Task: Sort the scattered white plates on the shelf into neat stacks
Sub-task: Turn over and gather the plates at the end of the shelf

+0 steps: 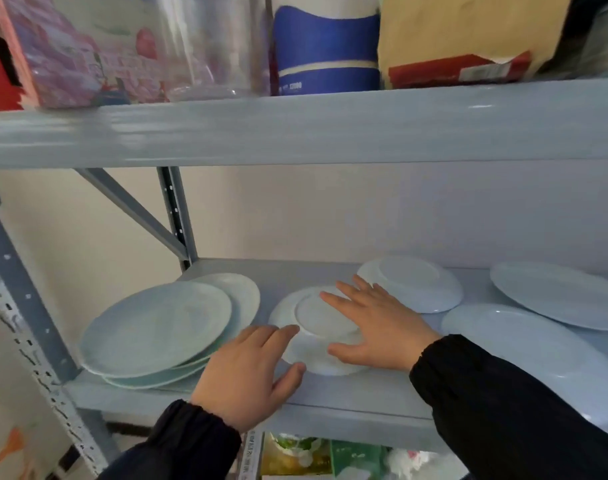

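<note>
An upside-down white plate [316, 320] lies in the middle of the grey shelf [358, 393]. My right hand [378, 323] rests flat on its base, fingers spread. My left hand [247, 372] touches its left rim, thumb and fingers apart around the edge. To the left sits a loose pile of large plates [157, 330], slightly offset from each other. A second upside-down plate [413, 282] lies behind my right hand. Two large plates face up at the right, one near [524, 344] and one farther back [559, 292].
The upper shelf beam [295, 129] hangs close overhead, loaded with boxes, a clear container and a blue roll [326, 46]. A perforated metal upright [21, 306] and a diagonal brace [136, 213] stand at the left. Packaged goods fill the level below.
</note>
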Available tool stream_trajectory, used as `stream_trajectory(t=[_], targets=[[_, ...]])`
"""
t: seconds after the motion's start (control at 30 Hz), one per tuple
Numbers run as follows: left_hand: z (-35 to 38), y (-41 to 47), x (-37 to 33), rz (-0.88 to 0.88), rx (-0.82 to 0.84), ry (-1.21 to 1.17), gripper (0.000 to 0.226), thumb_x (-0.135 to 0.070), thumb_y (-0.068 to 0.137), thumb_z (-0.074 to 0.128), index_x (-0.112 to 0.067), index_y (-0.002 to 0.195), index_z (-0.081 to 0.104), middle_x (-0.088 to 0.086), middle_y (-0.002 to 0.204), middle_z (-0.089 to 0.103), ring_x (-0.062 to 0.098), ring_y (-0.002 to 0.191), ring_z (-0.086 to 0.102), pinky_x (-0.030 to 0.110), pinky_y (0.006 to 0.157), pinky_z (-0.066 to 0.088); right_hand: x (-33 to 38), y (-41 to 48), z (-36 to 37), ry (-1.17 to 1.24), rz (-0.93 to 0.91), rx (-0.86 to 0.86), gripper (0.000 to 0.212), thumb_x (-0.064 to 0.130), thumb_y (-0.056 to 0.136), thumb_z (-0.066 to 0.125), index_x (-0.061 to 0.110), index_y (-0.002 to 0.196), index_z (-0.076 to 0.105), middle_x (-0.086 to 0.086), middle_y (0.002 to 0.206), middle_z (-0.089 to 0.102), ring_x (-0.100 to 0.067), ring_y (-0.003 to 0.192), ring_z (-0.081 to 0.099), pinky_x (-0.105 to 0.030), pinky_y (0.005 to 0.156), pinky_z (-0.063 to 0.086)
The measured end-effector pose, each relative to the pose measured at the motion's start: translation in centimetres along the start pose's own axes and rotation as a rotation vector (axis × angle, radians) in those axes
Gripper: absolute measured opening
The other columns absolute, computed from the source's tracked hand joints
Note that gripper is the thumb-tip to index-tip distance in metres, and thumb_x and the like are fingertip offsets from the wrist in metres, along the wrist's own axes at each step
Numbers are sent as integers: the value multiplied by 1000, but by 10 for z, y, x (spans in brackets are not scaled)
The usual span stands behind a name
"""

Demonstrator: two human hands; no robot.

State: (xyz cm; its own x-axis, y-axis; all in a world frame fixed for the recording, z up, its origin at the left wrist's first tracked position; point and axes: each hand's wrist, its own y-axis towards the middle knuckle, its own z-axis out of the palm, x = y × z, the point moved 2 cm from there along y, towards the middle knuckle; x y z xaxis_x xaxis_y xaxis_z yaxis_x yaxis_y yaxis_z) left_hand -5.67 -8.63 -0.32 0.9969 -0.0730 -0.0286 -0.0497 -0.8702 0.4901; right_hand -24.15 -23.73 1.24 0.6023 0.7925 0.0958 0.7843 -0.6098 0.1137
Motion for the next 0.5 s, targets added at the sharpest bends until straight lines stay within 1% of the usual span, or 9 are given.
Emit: stream_trajectory(t=[0.17,0.23,0.33,0.43,0.5], targets=[[19,21,-30,-24,19,-5,53,-53,88,49,-23,131,56,-6,115,65,20,106,61,34,81,54,-43,-18,3,48,45,-11,84,72,84,42,46,155,4,7,167,-1,-16,152,-9,-38,124,0],[27,26,-40,-33,33,-16,56,-54,88,49,-21,133,55,-4,122,63,20,114,58,34,88,53,-54,-22,3,65,40,-12,85,73,83,41,47,154,3,6,167,-2,-17,152,-10,-37,124,-1],[42,30,-52,-69,76,3,65,-60,87,46,-22,140,50,-3,138,56,21,130,50,36,101,46,-61,-25,4,42,-26,-35,87,75,80,37,47,155,2,6,167,-2,-16,152,-12,-37,123,-3],[54,26,-61,-100,126,39,73,-65,86,45,-20,143,48,-1,144,51,23,136,44,38,109,38,-67,-29,2,61,-81,-37,89,76,77,33,46,155,3,6,167,-1,-17,152,-11,-36,123,-3],[55,23,-66,-121,148,41,78,-68,84,44,-20,146,43,-1,148,46,22,141,37,37,114,29,-69,-31,1,88,-96,-32,89,75,77,34,46,155,3,4,167,0,-17,152,-10,-35,123,-1]])
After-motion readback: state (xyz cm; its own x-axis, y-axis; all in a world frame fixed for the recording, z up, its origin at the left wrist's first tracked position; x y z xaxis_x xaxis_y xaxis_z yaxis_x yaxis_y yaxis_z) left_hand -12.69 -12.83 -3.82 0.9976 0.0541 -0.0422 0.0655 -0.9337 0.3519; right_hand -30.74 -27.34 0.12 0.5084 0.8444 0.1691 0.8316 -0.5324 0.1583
